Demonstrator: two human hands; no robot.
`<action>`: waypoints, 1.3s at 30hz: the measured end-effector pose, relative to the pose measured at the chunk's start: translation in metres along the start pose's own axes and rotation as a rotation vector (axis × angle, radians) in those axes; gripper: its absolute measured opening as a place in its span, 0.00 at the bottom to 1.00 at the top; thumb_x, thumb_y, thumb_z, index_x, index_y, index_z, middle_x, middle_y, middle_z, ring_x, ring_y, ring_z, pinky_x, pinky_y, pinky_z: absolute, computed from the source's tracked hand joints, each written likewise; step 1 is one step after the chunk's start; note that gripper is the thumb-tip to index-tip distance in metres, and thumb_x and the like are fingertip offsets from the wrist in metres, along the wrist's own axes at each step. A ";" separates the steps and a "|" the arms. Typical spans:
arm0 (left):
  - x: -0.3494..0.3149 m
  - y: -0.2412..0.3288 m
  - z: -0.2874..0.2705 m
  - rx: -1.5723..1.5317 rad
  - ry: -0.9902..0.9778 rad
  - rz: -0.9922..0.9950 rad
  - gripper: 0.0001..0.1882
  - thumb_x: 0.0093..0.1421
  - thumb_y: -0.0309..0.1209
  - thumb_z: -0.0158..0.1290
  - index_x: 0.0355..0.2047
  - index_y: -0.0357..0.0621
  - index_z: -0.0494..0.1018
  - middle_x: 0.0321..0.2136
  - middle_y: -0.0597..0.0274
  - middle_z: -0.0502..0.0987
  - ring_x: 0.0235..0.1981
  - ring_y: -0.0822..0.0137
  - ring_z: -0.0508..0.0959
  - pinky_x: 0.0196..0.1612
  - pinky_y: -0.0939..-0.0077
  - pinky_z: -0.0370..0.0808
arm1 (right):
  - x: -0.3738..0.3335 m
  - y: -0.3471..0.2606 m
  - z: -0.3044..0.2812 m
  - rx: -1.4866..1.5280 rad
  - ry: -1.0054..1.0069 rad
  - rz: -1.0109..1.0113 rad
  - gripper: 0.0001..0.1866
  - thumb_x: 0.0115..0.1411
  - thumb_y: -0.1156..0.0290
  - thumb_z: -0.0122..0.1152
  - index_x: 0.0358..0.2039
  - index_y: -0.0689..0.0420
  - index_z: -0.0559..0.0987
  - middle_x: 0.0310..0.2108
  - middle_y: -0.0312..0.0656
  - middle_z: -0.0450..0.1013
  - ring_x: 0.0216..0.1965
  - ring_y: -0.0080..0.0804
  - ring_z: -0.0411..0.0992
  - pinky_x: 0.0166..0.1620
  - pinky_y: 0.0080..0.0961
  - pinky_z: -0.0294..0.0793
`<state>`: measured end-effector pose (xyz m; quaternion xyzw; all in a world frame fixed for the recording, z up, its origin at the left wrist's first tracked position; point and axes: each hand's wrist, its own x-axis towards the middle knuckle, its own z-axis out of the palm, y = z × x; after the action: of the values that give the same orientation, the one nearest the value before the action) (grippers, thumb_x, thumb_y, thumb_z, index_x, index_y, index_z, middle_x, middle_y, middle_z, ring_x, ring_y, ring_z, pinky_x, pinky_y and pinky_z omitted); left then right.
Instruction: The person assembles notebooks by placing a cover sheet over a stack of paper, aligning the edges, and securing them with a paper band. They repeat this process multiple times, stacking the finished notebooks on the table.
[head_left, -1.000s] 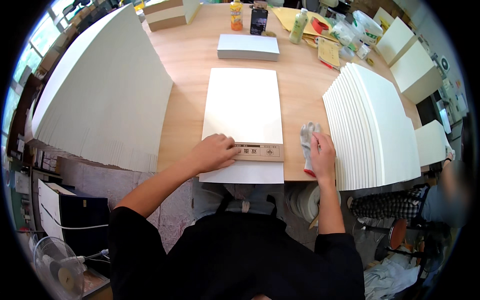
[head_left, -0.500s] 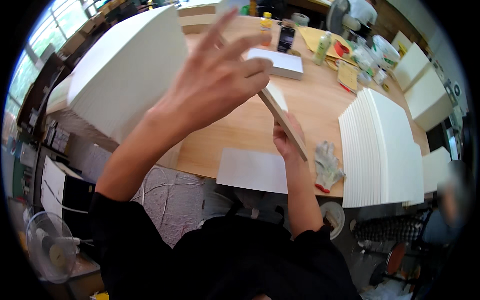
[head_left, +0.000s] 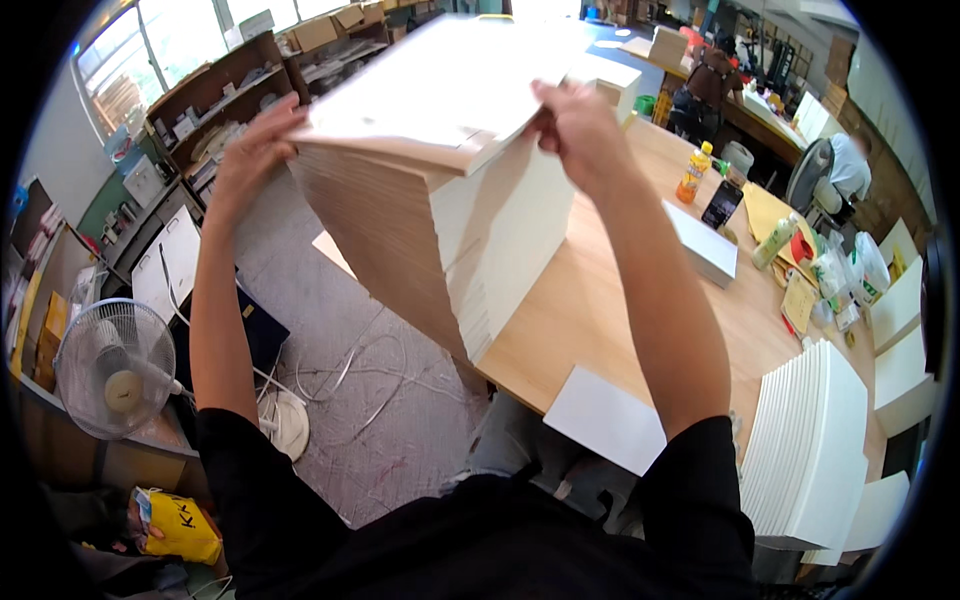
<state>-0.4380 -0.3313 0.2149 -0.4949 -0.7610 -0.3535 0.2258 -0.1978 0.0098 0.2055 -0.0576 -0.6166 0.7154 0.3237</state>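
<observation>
A tall stack of white sheets (head_left: 505, 255) with rough, layered edges stands at the table's left end. On top of it lies a thin white board (head_left: 430, 80), its near edge slightly blurred. My left hand (head_left: 262, 145) grips the board's near left corner, fingertips on the edge. At the right edge my right hand (head_left: 580, 125) pinches the board between thumb and fingers. I cannot tell whether the board rests fully on the stack or is slightly raised. A single white sheet (head_left: 607, 418) lies at the table's front edge, partly over it.
On the table (head_left: 620, 290) stand a white block of sheets (head_left: 703, 245), an orange drink bottle (head_left: 694, 175), a dark bottle (head_left: 722, 203) and a green bottle (head_left: 775, 242). A fanned white stack (head_left: 815, 450) is at right. A fan (head_left: 120, 370) and loose cables (head_left: 350, 370) are at left.
The view has swung left. My right hand, which held a thin board over the table, is now at the tall stack's top. My left hand, raised with fingers spread before, is at the board's corner.
</observation>
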 end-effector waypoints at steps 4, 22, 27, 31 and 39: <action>-0.009 -0.031 0.009 -0.402 -0.056 -0.175 0.35 0.59 0.56 0.63 0.62 0.50 0.79 0.60 0.61 0.79 0.63 0.62 0.75 0.67 0.62 0.71 | -0.014 0.002 0.009 -0.203 0.044 -0.036 0.26 0.63 0.53 0.72 0.41 0.68 0.78 0.23 0.35 0.71 0.19 0.18 0.65 0.20 0.16 0.60; -0.031 -0.001 0.000 -0.694 0.770 0.170 0.24 0.76 0.42 0.42 0.63 0.42 0.73 0.66 0.44 0.71 0.67 0.52 0.71 0.72 0.52 0.65 | -0.245 0.039 -0.119 -0.297 0.323 0.035 0.12 0.73 0.67 0.58 0.47 0.62 0.82 0.31 0.40 0.82 0.25 0.16 0.72 0.27 0.15 0.70; -0.080 0.306 0.201 -1.017 0.118 0.583 0.20 0.67 0.28 0.54 0.58 0.37 0.74 0.47 0.48 0.82 0.49 0.51 0.82 0.58 0.54 0.75 | -0.393 0.072 -0.173 -0.372 0.716 0.139 0.09 0.71 0.72 0.60 0.46 0.63 0.83 0.30 0.38 0.81 0.26 0.17 0.72 0.31 0.18 0.73; -0.078 0.481 0.318 -1.158 -0.556 0.593 0.26 0.63 0.23 0.62 0.62 0.44 0.74 0.43 0.58 0.86 0.45 0.59 0.85 0.50 0.65 0.80 | -0.462 0.025 -0.178 -0.718 0.827 0.077 0.09 0.67 0.78 0.62 0.46 0.62 0.83 0.33 0.41 0.82 0.28 0.23 0.77 0.33 0.22 0.77; -0.123 0.671 0.415 -1.135 -0.506 1.165 0.15 0.58 0.38 0.67 0.45 0.53 0.86 0.52 0.60 0.82 0.58 0.52 0.77 0.61 0.57 0.73 | -0.507 -0.048 -0.184 -1.562 1.019 0.032 0.16 0.59 0.74 0.72 0.46 0.61 0.80 0.57 0.54 0.73 0.38 0.46 0.81 0.36 0.37 0.80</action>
<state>0.2276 0.0863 0.0713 -0.9098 -0.1200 -0.3876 -0.0878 0.3072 -0.1041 0.0464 -0.5743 -0.7056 -0.0096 0.4149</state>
